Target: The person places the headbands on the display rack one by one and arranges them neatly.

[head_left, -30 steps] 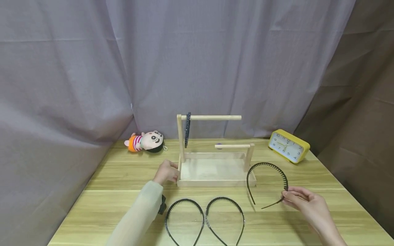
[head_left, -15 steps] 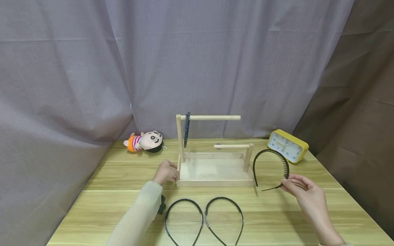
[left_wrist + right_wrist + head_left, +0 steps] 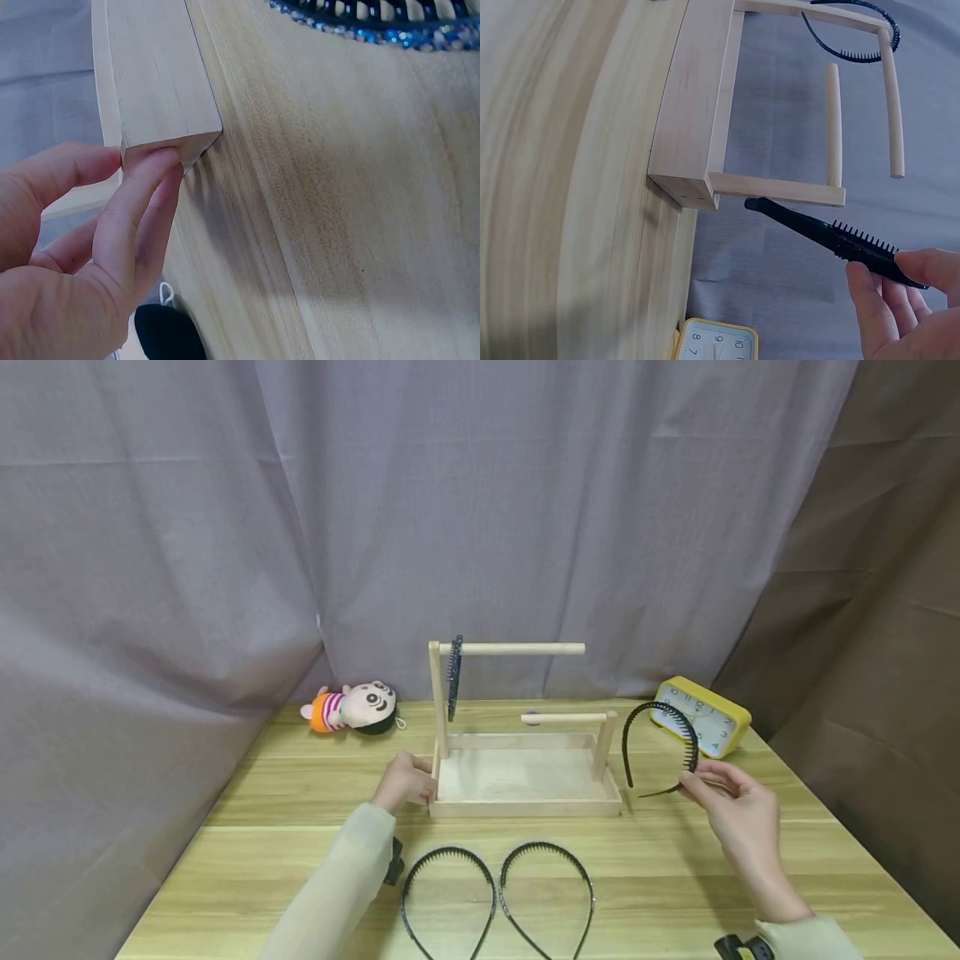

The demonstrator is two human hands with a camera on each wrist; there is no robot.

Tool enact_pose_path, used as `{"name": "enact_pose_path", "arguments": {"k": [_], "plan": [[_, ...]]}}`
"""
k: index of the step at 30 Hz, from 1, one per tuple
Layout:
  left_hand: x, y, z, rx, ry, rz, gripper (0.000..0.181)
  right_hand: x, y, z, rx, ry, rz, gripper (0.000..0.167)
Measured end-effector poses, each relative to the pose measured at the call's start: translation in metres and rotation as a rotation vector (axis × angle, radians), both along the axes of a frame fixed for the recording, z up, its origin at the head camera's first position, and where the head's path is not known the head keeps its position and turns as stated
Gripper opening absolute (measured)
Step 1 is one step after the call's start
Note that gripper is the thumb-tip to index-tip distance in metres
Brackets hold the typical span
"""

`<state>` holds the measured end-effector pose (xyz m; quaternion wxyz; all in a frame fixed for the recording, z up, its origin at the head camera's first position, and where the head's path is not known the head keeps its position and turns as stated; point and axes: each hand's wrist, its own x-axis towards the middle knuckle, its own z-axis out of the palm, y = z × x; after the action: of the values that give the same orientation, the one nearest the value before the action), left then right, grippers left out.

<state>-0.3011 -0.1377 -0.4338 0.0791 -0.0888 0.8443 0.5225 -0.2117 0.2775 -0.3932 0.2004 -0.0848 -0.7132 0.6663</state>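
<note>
A wooden rack [image 3: 525, 807] with a tall bar [image 3: 525, 649] and a lower bar [image 3: 562, 718] stands on the table; one dark headband [image 3: 454, 677] hangs at the tall bar's left end. My left hand [image 3: 406, 779] grips the rack's left end; in the left wrist view its thumb and fingers [image 3: 139, 180] pinch the tray's corner. My right hand [image 3: 738, 810] pinches a black toothed headband [image 3: 695, 735] near one end, raised to the right of the rack. In the right wrist view this headband [image 3: 810, 227] shows edge-on beside the lower post.
Two headbands [image 3: 492, 893] [image 3: 592, 893] lie side by side at the table's front. A yellow clock [image 3: 705, 718] stands at the back right, partly behind the raised headband. A plush doll [image 3: 352, 707] lies at the back left. Grey curtains [image 3: 450, 527] hang behind.
My right hand has moved up and slightly left with the headband, which has risen in front of the clock's left part. My left hand keeps its grip on the rack.
</note>
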Motion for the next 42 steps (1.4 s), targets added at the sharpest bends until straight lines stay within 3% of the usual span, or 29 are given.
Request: {"name": "enact_pose_path", "arguments": {"k": [11,19,33,42], "plan": [[0.000,-0.002,0.001,-0.005,0.001,0.000,0.043,-0.017,-0.013,0.003,0.089,0.028,-0.092,0.025],[0.001,-0.002,0.000,0.003,0.003,0.002,0.042,-0.030,-0.019,0.003,0.232,0.003,-0.149,0.031],[0.001,-0.004,-0.001,0.007,0.001,0.001,0.043,-0.052,-0.032,0.005,0.271,0.035,-0.163,0.030],[0.000,-0.003,-0.002,0.030,0.019,-0.010,0.045,-0.064,-0.040,0.005,0.344,0.026,-0.214,0.030]]}}
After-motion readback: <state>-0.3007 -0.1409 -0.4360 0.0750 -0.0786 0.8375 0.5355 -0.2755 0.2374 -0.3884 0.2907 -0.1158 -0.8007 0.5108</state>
